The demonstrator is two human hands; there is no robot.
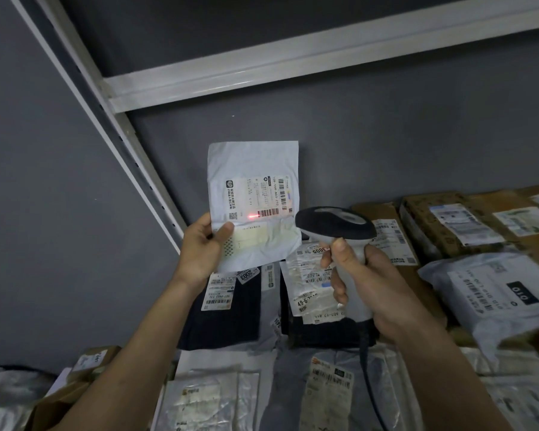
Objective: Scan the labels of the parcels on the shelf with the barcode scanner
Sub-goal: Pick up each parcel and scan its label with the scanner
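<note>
My left hand (204, 244) pinches the lower left corner of a flat white mailer parcel (255, 169) and holds it upright above the shelf. Its shipping label (259, 197) faces me, and a red scan line glows on a barcode at the label's lower edge. My right hand (364, 281) grips the handle of a grey and black barcode scanner (336, 223), index finger at the trigger. The scanner's head points left at the label from just beside the parcel's right edge. Its cable (367, 362) hangs down.
Several parcels lie on the shelf below: dark bags (227, 318), a white bag (492, 290) at right, brown cartons (448, 225) at back right, clear bags (212, 396) near me. A white shelf upright (106, 126) and beam (293, 60) frame the grey wall.
</note>
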